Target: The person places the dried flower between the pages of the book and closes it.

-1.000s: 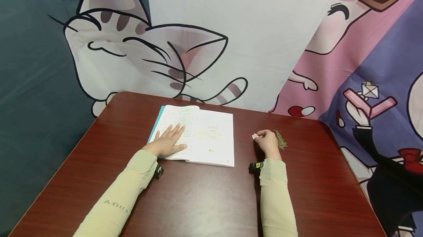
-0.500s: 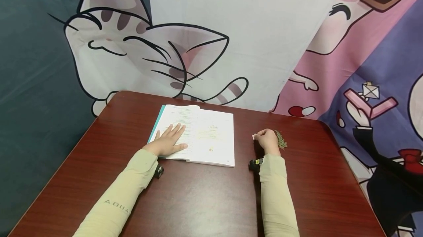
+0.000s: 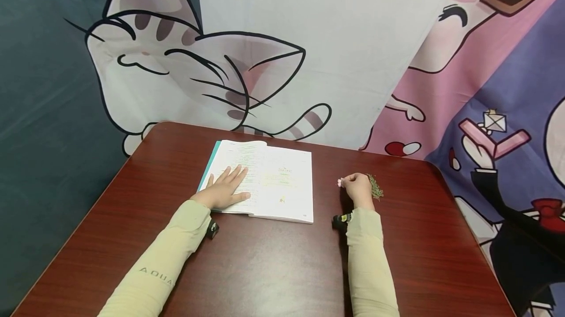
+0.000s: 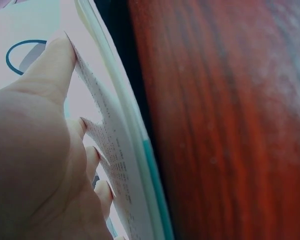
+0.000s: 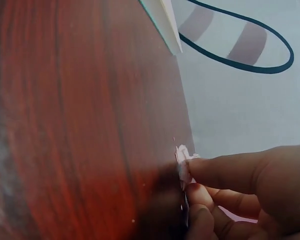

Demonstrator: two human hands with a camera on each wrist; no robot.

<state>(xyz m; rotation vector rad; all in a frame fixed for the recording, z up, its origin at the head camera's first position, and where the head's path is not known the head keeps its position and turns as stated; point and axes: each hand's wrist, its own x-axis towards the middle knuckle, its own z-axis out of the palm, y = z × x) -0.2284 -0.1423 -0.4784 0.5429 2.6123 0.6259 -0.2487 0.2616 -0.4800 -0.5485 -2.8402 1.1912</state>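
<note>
Pink scrap (image 5: 183, 164) pinched in right hand (image 3: 358, 189), green pile (image 3: 376, 188) just beside; left hand (image 3: 224, 191) spread on open book (image 3: 289, 184).

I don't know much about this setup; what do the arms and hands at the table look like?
They're a person's. The left sleeve and right sleeve are long and pale yellowish; dark lettering on the left seems to read AQUA. Each wrist has a small black camera, the right with a yellow-green patch. The left hand and right hand wear no gloves.
</note>
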